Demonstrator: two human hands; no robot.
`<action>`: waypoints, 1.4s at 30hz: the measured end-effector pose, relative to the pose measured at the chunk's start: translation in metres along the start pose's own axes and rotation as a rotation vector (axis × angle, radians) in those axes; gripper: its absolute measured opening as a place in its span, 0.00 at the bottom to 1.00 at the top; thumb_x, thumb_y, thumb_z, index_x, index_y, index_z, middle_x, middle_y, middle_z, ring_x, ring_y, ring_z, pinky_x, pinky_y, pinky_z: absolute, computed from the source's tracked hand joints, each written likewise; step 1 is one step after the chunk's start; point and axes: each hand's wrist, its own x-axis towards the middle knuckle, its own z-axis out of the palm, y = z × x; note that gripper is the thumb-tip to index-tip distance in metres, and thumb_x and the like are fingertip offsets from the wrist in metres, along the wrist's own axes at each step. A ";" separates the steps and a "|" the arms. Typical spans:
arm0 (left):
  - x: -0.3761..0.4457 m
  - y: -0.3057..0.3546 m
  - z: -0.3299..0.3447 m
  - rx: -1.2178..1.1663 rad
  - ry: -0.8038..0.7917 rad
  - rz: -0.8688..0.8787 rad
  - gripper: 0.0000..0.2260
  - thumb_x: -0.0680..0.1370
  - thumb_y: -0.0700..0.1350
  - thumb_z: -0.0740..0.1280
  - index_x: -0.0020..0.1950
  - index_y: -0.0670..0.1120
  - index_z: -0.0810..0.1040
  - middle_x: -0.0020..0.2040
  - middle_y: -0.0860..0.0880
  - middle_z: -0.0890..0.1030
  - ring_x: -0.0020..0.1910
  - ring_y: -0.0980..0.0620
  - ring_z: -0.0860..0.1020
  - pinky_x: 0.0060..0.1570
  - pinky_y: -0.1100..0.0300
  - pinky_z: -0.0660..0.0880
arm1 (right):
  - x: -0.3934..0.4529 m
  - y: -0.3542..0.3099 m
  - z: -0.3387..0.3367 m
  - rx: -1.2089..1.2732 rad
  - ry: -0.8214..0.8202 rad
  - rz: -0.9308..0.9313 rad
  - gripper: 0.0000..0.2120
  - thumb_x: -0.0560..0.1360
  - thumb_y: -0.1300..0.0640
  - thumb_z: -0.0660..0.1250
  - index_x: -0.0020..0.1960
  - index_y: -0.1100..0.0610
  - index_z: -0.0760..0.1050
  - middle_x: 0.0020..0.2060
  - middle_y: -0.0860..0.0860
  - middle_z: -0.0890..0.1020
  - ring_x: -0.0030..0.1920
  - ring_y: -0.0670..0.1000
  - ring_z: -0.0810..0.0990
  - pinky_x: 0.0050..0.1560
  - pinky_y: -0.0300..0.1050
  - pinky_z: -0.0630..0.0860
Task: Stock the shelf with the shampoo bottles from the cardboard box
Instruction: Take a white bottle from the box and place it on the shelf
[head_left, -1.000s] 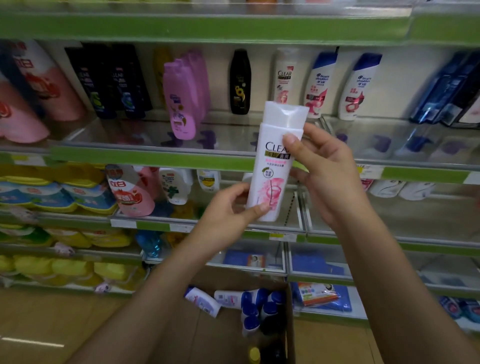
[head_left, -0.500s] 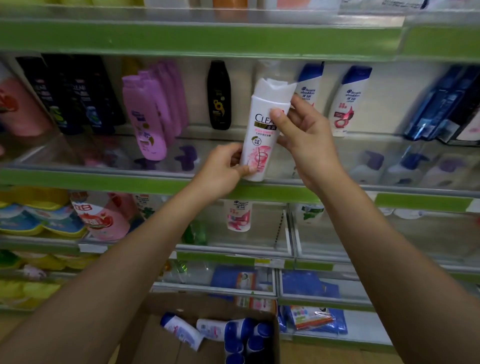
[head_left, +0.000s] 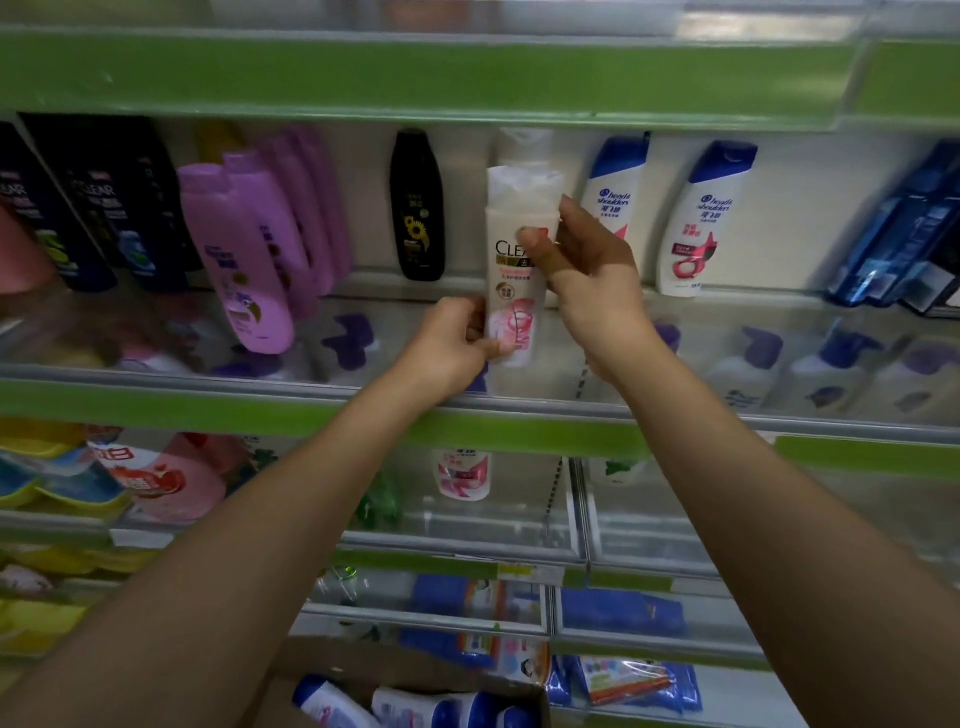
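- Head view looks onto green-edged shop shelving; the shelf at chest height has a clear plastic front lip and a pale back wall.
- Along that shelf stand dark bottles at far left, a row of purple bottles, one black bottle, two white bottles with blue caps, and dark blue packs at far right.
- Lower shelves carry a pink pouch, yellow and blue packs and blue packets, somewhat blurred.
- At the bottom edge the cardboard box lies open, with blue-capped bottles lying inside.
- The white and pink shampoo bottle is upright, held over the shelf between the black bottle and the blue-capped ones; I cannot tell whether its base touches the shelf.
- The left hand pinches the bottle's lower part with curled fingers.
- The right hand grips its upper part, thumb across the label and fingers behind.
- Compared with half a second ago, the bottle has been carried further in past the shelf lip and stands straighter; a second ago it was out in front of the shelf edge, lower down.
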 end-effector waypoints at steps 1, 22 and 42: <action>0.003 0.000 0.001 0.010 0.006 -0.002 0.13 0.74 0.35 0.69 0.59 0.40 0.76 0.54 0.45 0.81 0.51 0.52 0.79 0.53 0.61 0.73 | 0.004 0.003 0.000 0.004 0.007 -0.003 0.14 0.77 0.61 0.68 0.62 0.59 0.76 0.49 0.47 0.84 0.52 0.45 0.82 0.58 0.44 0.78; 0.065 -0.008 0.004 0.176 0.060 0.041 0.16 0.75 0.39 0.70 0.62 0.43 0.76 0.57 0.45 0.81 0.56 0.49 0.79 0.60 0.55 0.73 | 0.055 0.033 0.001 -0.062 0.027 -0.065 0.19 0.79 0.62 0.64 0.70 0.63 0.70 0.56 0.55 0.82 0.50 0.43 0.82 0.50 0.37 0.78; 0.052 0.000 -0.002 0.040 -0.033 -0.129 0.34 0.72 0.34 0.72 0.73 0.41 0.59 0.69 0.44 0.71 0.68 0.48 0.71 0.59 0.62 0.70 | 0.034 0.034 0.006 -0.072 0.072 0.152 0.35 0.77 0.49 0.67 0.77 0.55 0.53 0.67 0.53 0.75 0.63 0.46 0.77 0.62 0.44 0.76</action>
